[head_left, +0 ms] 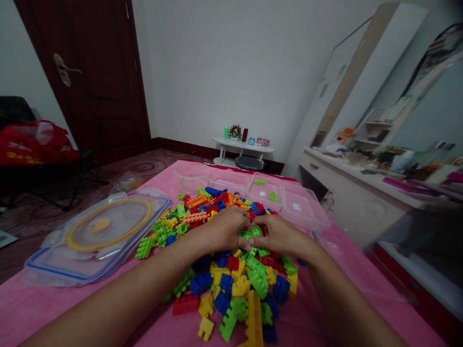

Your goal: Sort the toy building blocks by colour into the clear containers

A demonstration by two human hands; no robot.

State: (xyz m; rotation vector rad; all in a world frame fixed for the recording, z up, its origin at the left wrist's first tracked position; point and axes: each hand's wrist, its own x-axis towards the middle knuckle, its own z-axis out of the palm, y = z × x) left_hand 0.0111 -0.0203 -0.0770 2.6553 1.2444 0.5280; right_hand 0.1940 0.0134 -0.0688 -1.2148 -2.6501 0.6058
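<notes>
meeting over heaped bricks (240, 286) on pink cloth (29, 308), the left hand (229, 225) and right hand (278, 233) curled nearly together, whether gripping anything unclear; two green pieces (259, 182) lay in a tray (272, 187), most bricks outside.

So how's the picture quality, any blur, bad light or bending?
Head view overall: dim light, no strong glare on the plastic lids; head view, middle: bricks, left hand and right hand fairly clear; head view, right: dresser smeared and soft; head view, sides: door and wardrobe lean outward, probably wide-angle distortion.
</notes>
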